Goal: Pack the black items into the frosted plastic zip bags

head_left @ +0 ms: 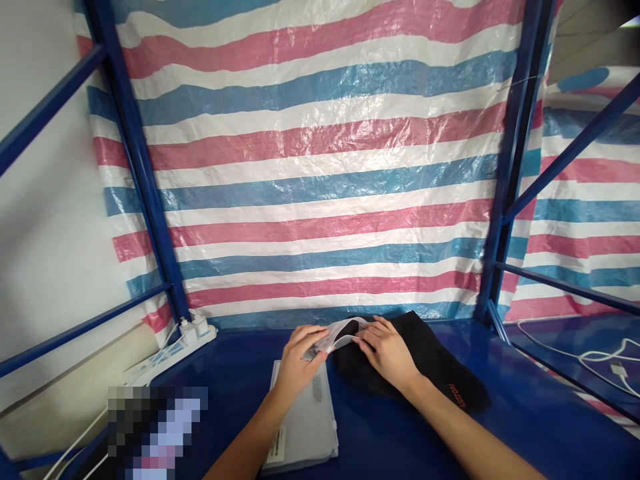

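My left hand (295, 363) grips one edge of a frosted plastic bag (342, 343), thumb below and fingers above. The bag's mouth gapes toward my right hand (389, 353), whose fingers are closed on the opposite edge. Beneath and behind my right hand lies a black cloth item (425, 350), folded flat, with small orange lettering near its right end. Part of it is hidden by my hand and forearm. Under my left forearm rests a stack of flat frosted zip bags (314, 430) with printed text and a label.
At the left, a white power strip (167, 357) with plugs lies on the blue surface (230, 380). A pixelated object (160, 433) is nearest me. Blue metal posts (500, 200) frame a striped plastic sheet (320, 167). A white cable (595, 357) lies at the right.
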A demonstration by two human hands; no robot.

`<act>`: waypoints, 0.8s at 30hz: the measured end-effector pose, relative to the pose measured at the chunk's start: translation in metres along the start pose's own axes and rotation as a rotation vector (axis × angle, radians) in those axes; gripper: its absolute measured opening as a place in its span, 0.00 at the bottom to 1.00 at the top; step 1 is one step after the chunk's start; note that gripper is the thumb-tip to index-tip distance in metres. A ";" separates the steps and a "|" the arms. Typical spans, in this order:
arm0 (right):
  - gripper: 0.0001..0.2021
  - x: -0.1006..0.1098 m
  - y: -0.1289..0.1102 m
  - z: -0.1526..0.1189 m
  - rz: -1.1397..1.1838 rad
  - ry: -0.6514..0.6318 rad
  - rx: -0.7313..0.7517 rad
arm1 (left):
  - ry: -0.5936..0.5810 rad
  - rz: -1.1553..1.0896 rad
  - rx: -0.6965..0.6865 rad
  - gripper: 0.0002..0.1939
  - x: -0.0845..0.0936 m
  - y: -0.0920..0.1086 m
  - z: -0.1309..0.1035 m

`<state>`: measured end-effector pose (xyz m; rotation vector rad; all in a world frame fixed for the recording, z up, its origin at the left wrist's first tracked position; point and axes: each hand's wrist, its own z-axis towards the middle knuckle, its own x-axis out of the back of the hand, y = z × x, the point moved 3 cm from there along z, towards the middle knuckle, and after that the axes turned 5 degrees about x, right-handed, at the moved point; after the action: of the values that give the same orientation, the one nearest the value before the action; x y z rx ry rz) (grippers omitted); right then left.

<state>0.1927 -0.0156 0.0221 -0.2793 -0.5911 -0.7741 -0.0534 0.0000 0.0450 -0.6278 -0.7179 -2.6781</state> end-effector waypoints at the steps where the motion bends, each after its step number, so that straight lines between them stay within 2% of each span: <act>1: 0.09 0.003 0.000 0.000 0.005 0.015 -0.011 | 0.024 0.015 -0.021 0.17 0.002 0.000 -0.001; 4: 0.09 0.015 -0.009 0.002 0.065 0.096 0.029 | 0.065 0.050 -0.100 0.17 0.007 0.002 -0.002; 8: 0.24 0.026 -0.039 0.008 0.210 0.196 0.222 | 0.020 0.086 -0.205 0.15 0.003 0.009 -0.005; 12: 0.22 0.030 -0.062 0.011 0.260 0.193 0.320 | -0.002 0.126 -0.262 0.12 -0.003 0.018 -0.008; 15: 0.20 0.032 -0.066 0.012 0.275 0.185 0.311 | 0.023 0.074 -0.264 0.12 -0.005 0.024 -0.010; 18: 0.16 0.033 -0.064 0.013 0.283 0.184 0.258 | -0.008 0.025 -0.255 0.11 -0.008 0.029 -0.010; 21: 0.12 0.029 -0.058 0.014 0.309 0.118 0.172 | -0.069 -0.002 -0.209 0.12 -0.009 0.032 -0.009; 24: 0.10 0.025 -0.052 0.014 0.334 0.057 0.118 | -0.083 -0.046 -0.153 0.13 -0.007 0.035 -0.007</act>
<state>0.1640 -0.0594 0.0493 -0.2388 -0.5170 -0.4226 -0.0361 -0.0312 0.0500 -0.7735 -0.5581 -2.7825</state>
